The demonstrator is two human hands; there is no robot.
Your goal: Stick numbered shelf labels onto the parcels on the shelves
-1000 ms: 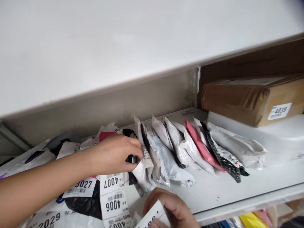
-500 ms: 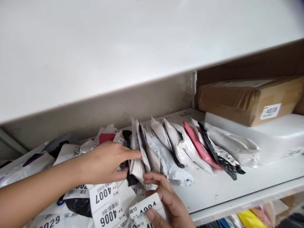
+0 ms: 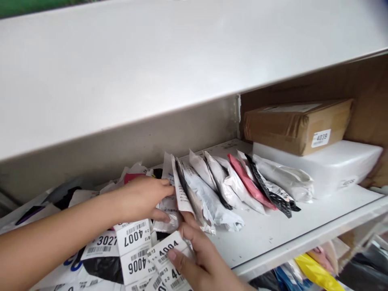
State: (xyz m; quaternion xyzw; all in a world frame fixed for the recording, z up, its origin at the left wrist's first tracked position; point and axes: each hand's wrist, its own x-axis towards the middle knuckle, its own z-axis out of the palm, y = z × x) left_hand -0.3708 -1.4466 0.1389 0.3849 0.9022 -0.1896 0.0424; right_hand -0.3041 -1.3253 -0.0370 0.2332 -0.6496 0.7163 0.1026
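A row of small mailer bags (image 3: 218,190), white, grey, pink and black, stands leaning on a white metal shelf (image 3: 273,234). My left hand (image 3: 142,198) reaches in from the left, fingers closed on a white mailer bag (image 3: 166,206) at the row's left end. My right hand (image 3: 197,258) comes up from below and pinches a parcel with a white label reading 4004 (image 3: 165,250), its fingertips against the foot of the leaning bags. Flat parcels labelled 4007 (image 3: 135,238), 4006 (image 3: 138,264) and 3027 (image 3: 101,244) lie beneath my hands.
The shelf above (image 3: 151,72) overhangs closely. At the right a taped cardboard box labelled 4039 (image 3: 297,125) rests on a flat white parcel (image 3: 333,165). More bags, yellow and blue, show on the level below (image 3: 312,273). Dark and white bags pile at the far left (image 3: 39,202).
My right hand has risen from the bottom edge with the 4004 label to the foot of the bags. My left hand shifted slightly left, parting the end bag. The view panned right.
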